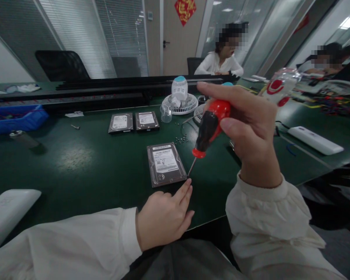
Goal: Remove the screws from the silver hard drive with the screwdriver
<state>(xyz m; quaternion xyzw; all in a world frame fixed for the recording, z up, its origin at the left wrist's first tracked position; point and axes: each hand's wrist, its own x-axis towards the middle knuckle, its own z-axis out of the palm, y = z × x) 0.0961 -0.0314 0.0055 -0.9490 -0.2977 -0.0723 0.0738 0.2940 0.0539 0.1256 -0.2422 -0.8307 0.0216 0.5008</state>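
A hard drive [165,161] with a white label lies flat on the green table in front of me. My right hand [245,120] grips a red and black screwdriver [207,130], tilted, with its shaft pointing down to the drive's near right corner. Close to that tip, my left hand [166,216] stretches its index and middle fingers out to the same corner, thumb apart. Whether a screw sits under the tip is too small to tell. Several loose screws [181,138] are scattered just beyond the drive.
Two more hard drives, a left one [121,123] and a right one [146,120], lie farther back. Behind the screws are a white fan [180,97] and a clear cup [166,112]. A blue bin [16,116] stands left, a white power strip [315,140] right. A person [218,62] sits across.
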